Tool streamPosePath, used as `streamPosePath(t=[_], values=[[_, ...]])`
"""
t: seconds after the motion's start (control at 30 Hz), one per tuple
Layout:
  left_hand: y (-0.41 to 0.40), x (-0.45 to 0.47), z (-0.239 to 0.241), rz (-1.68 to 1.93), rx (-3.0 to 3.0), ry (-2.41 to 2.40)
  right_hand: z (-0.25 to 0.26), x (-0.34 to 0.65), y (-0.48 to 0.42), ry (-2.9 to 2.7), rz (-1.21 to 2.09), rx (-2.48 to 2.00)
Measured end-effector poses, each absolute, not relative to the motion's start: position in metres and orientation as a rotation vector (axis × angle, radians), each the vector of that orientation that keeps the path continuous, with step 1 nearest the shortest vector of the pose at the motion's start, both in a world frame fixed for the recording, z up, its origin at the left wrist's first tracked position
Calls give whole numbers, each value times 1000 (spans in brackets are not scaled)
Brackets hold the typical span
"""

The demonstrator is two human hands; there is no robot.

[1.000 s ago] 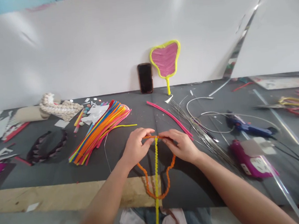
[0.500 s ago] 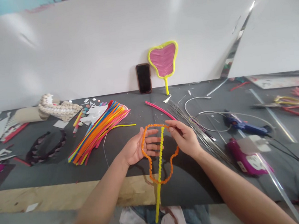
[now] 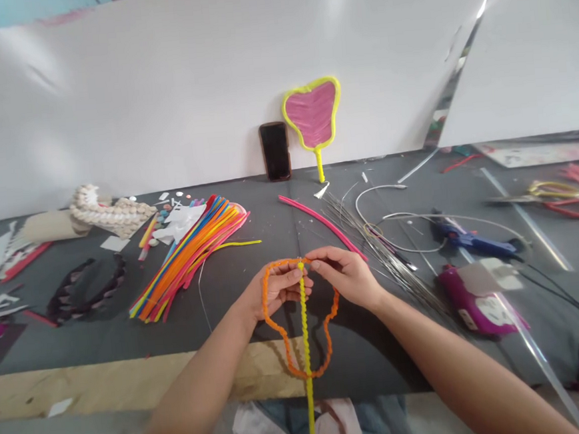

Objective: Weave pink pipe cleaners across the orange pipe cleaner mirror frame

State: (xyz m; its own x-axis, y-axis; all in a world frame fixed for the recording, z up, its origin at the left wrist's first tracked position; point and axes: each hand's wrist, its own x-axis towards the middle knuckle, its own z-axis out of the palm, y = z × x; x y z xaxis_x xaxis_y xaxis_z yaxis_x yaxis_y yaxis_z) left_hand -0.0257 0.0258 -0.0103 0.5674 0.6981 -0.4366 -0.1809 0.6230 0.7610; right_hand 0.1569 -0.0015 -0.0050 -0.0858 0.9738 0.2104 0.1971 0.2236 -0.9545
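Observation:
An orange twisted pipe cleaner (image 3: 328, 338), bent into a closed frame, hangs between my hands. Down its middle runs a yellow twisted pipe cleaner stem (image 3: 306, 349), which crosses the frame's lower edge and extends below it. My left hand (image 3: 272, 290) is closed, with thumb and fingers pinching the top of the yellow stem. At the upper right of the frame, my right hand (image 3: 348, 278) pinches the orange pipe cleaner between thumb and forefinger, close to the stem's top.
A pink fan with a yellow rim (image 3: 314, 118) and a phone (image 3: 275, 152) lean on the white board. Left lies a pipe cleaner bundle (image 3: 187, 262); right are wires (image 3: 391, 266), a glue gun (image 3: 476, 239), a purple power strip (image 3: 471, 303) and scissors (image 3: 553, 196).
My left hand has gone from spread fingers behind the frame to a pinch at the stem's top. The frame has shifted slightly down and left, and the stem now hangs straighter.

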Motion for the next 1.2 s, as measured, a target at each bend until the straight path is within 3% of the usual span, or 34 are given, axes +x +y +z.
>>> streamPosePath(t=[0.77, 1.2], values=[[23, -26, -6, 527, 822, 726, -3, 158, -4, -1769, 798, -1015], [31, -34, 4, 678, 698, 722, -8, 156, -5, -1607, 942, -1147]])
